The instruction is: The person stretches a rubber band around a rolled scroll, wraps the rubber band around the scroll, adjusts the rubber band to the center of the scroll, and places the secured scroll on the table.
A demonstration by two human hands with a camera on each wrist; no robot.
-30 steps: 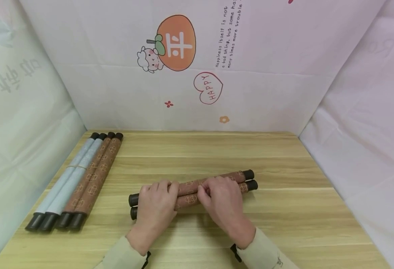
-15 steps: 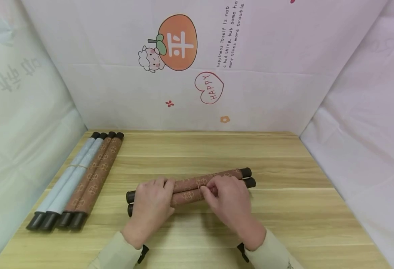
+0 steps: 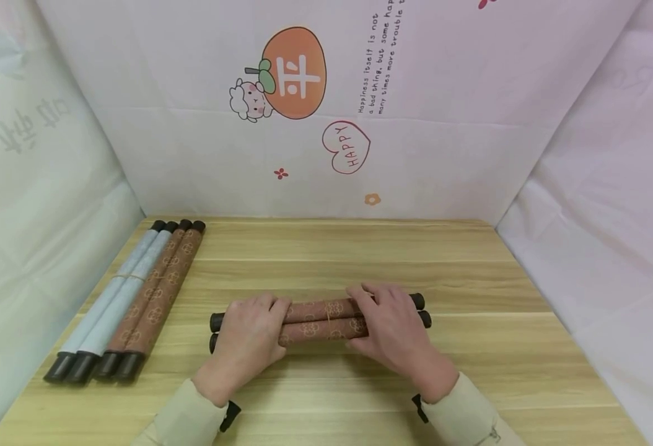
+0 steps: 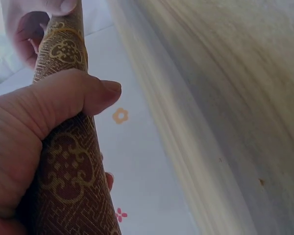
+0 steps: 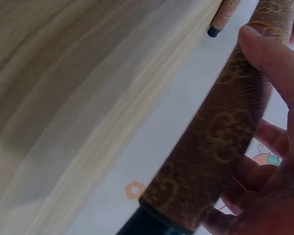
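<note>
Two brown patterned scrolls (image 3: 304, 332) with black end knobs lie side by side in front of the person, a thin tan band (image 3: 329, 319) around their middle. My left hand (image 3: 248, 341) grips them near the left end, its thumb on the near side. Over the right part my right hand (image 3: 393, 334) holds the pair, fingers across the far side and thumb at the near edge. In the left wrist view the near scroll (image 4: 68, 171) runs under the thumb. The right wrist view shows the right thumb (image 5: 264, 51) on the brown cloth and fingers curled beneath.
On the left of the wooden table (image 3: 326, 254) lie two light blue scrolls (image 3: 103, 310) with a thin band (image 3: 127, 276) across them. Two more brown scrolls (image 3: 159, 297) lie against their right side. White printed cloth (image 3: 443, 161) stands around the table's back and sides.
The right hand has stopped pinching at the band and slid rightward to hold the scrolls' right part. Their right end has dropped lower in the head view. The left hand keeps its grip.
</note>
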